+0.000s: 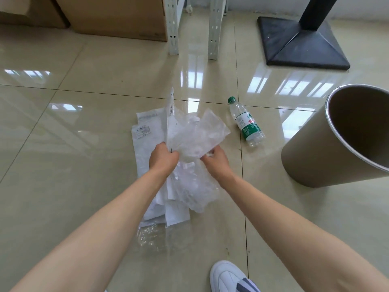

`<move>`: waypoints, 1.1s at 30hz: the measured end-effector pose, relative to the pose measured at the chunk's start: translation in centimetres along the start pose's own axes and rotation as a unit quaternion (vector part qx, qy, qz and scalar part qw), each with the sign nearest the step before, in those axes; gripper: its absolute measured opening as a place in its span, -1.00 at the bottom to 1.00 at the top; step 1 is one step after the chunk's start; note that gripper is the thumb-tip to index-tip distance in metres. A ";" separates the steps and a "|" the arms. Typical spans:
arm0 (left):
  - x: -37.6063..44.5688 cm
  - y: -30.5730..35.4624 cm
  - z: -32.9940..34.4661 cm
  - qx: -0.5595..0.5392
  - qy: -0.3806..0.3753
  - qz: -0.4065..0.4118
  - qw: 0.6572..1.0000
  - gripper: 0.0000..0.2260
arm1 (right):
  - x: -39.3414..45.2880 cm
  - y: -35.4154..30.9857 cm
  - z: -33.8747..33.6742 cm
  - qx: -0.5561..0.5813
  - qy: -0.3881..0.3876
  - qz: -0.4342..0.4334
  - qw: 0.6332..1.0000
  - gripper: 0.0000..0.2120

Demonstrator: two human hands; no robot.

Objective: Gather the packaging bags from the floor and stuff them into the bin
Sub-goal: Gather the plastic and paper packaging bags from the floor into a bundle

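A bundle of clear and white packaging bags (193, 135) hangs in the middle of the view, partly lifted off the tiled floor. My left hand (163, 158) grips the bundle's left side. My right hand (214, 162) pinches its right edge. More white bags (145, 131) lie flat on the floor under and to the left of the bundle, and a crumpled clear bag (150, 234) lies nearer to me. The bin (328, 152), a tan cylinder with an open top, stands at the right and looks empty inside.
A plastic water bottle (246, 122) with a green cap lies on the floor between the bags and the bin. Cardboard boxes (113, 15) and white metal rack legs (173, 28) stand at the back. A black table base (301, 43) sits at the back right. My white shoe (229, 277) shows at the bottom.
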State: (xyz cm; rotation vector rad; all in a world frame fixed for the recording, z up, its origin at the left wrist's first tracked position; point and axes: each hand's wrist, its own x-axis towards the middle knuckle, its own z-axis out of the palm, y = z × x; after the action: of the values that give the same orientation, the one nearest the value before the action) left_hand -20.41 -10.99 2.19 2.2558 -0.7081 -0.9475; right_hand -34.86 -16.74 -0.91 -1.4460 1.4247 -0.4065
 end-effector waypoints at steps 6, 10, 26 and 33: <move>-0.1 0.9 0.6 -0.154 -0.114 -0.008 0.981 -0.72 | -0.6 -1.0 2.0 0.154 -0.045 0.032 0.986 -0.75; 0.2 0.5 0.7 -0.159 -0.145 0.016 0.976 -0.84 | -0.1 -1.0 1.8 0.215 -0.094 0.081 0.969 -0.56; 2.6 2.0 4.6 0.022 -0.003 -0.055 0.998 -0.46 | 9.2 -1.5 -5.9 -0.261 0.108 -0.024 0.959 -0.75; 4.6 2.9 5.6 0.026 -0.027 -0.015 0.999 -0.44 | 15.3 0.4 -11.6 -0.335 0.115 0.095 0.930 -0.32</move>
State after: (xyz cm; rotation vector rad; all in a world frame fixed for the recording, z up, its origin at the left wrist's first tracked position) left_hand -22.61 -17.76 -1.07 2.2992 -0.7313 -1.0183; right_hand -40.75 -34.96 -2.43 -1.8066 1.9975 0.0575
